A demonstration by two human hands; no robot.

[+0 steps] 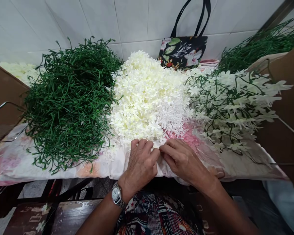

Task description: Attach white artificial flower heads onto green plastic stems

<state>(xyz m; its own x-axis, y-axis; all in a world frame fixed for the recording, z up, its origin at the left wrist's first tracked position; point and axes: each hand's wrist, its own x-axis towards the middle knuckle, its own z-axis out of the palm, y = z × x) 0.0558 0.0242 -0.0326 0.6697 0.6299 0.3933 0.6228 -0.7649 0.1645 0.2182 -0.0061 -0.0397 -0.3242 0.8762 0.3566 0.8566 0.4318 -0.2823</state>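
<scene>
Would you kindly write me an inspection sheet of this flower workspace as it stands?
Surface: table under a pale floral-print cloth, its front edge hanging over.
Job's things: heap of cream-white artificial blossoms in the middle; tangled pile of dark green plastic stems to its left; finished sprays of white flowers on green stems to its right.
Clutter: black floral tote bag against the wall.
Hands: left hand, with a silver wristwatch, and right hand meet fingertip to fingertip at the heap's near edge; what they pinch cannot be told.
Cables: nothing seen.
Surroundings: white tiled wall; brown cardboard box at right.
</scene>
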